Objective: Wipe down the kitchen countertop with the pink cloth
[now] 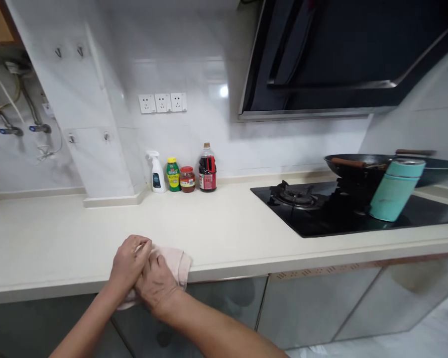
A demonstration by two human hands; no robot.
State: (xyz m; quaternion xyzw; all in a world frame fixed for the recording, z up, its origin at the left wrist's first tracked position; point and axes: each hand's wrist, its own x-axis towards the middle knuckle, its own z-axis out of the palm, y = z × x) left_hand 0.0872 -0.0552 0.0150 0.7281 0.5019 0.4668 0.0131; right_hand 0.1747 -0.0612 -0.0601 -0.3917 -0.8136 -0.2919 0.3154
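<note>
A pale pink cloth (pixel 174 261) lies bunched at the front edge of the white countertop (pixel 224 219), part of it hanging over the edge. My left hand (pixel 129 261) is closed at the cloth's left side, its fingers bent against my right hand. Pressed down on the cloth, my right hand (pixel 157 284) has its fingers curled into the fabric. The two hands touch each other, and some fingertips are hidden between them.
Against the wall stand a white spray bottle (pixel 157 176), a green bottle (pixel 173 176), a red-lidded jar (pixel 187 181) and a dark sauce bottle (pixel 207 171). To the right, a black gas stove (pixel 332 214) carries a wok (pixel 343 166) and a turquoise flask (pixel 397 191). A range hood (pixel 321 94) overhangs it.
</note>
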